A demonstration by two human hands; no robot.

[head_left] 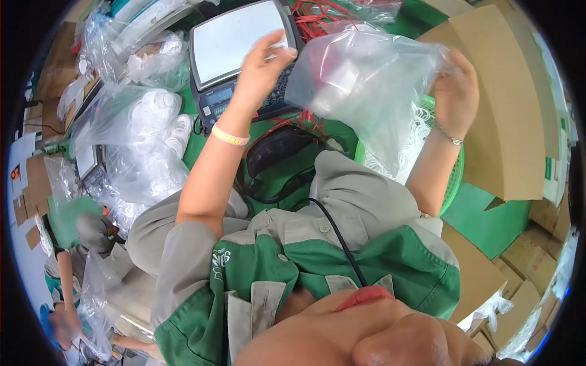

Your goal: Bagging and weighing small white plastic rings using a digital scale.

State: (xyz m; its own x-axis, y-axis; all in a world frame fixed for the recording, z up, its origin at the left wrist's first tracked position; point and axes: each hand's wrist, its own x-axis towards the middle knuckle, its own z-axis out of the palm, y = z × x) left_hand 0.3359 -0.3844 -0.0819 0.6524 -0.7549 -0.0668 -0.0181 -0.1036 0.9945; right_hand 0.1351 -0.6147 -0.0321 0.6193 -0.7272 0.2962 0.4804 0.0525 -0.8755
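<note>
Green bench; clear plastic bag (366, 73) between left hand (264, 67), right hand (456, 91).

Green table (488, 219) carries scale (235, 46), basket (455, 177), bags (140, 134).

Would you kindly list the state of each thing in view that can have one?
Clear plastic bag: held up, gripped by both hands.
Left hand: closed on the bag's edge.
Right hand: closed on the bag.
Weighing scale: platform bare.
Green basket: holds white rings.

A green table top (488, 222) under even light; brown cardboard boxes (531, 259) stacked right of it, pale floor (27, 268) left.
</note>
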